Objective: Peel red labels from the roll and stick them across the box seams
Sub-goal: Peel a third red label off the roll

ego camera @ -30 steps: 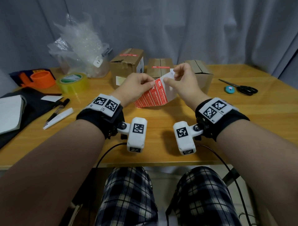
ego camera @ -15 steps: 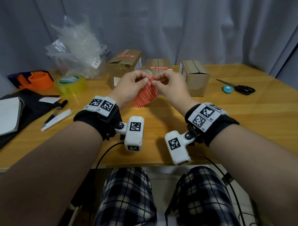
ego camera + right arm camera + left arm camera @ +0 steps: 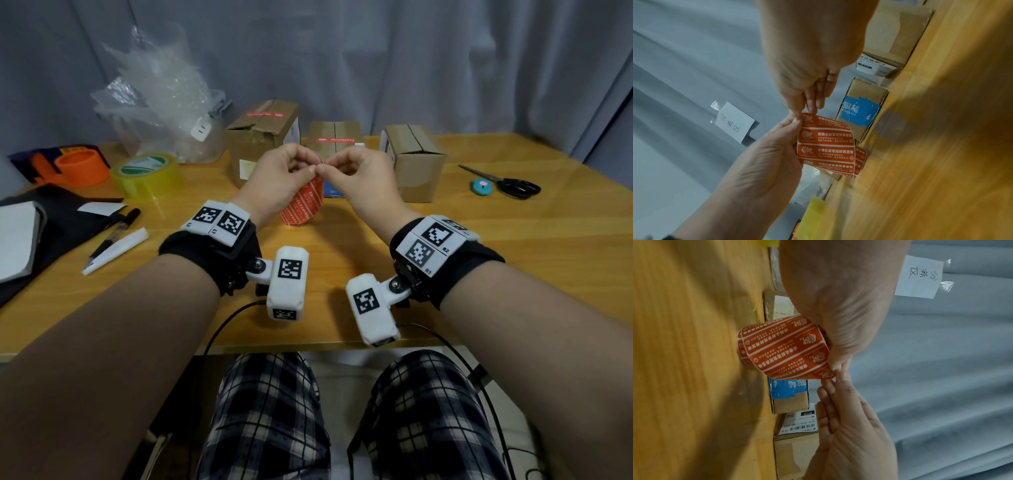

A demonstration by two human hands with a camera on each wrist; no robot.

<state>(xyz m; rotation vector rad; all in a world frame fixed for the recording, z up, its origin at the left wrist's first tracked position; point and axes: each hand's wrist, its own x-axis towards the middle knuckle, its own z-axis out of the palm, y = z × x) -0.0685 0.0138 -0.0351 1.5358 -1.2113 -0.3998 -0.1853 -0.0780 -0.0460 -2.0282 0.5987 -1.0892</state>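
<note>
The red label roll (image 3: 303, 205) stands loosely curled just over the table (image 3: 513, 246), between my hands. My left hand (image 3: 308, 168) grips its upper edge between thumb and fingers; the left wrist view shows the roll (image 3: 783, 350) with its rows of white print. My right hand (image 3: 325, 168) pinches the top corner of the outermost label (image 3: 807, 119) right beside the left thumb. Behind the hands stand three cardboard boxes: the left box (image 3: 263, 144) and the middle box (image 3: 334, 135) carry red labels on top, the right box (image 3: 414, 161) shows a bare seam.
A bubble-wrap bag (image 3: 164, 102), a yellow tape roll (image 3: 147, 171) and an orange dispenser (image 3: 78, 164) stand at the back left. Pens (image 3: 113, 236) and a notebook (image 3: 17, 240) lie left. Scissors (image 3: 507, 183) and a small teal disc (image 3: 482, 186) lie right.
The label strip, held spread out and raised a second ago, has curled back into a roll and come down. My hands have drawn together at its top corner.
</note>
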